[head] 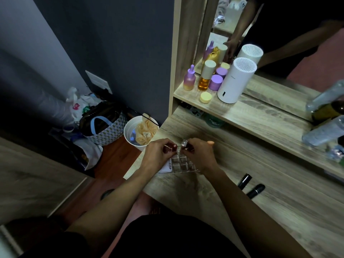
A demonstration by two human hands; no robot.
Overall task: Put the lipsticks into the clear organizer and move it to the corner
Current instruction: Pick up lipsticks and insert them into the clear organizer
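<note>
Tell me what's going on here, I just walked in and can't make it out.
A person at a wooden vanity is loading lipsticks into a clear organizer. The left hand holds a dark red lipstick and the right hand a silver-topped one, both over the compartments. Two black lipsticks lie on the desk to the right.

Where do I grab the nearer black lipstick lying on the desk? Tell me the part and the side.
Take the nearer black lipstick across its middle, with the right hand coming from above. It lies flat on the desk, apart from the second black lipstick, so thumb and finger probably fit on its long sides.
</note>
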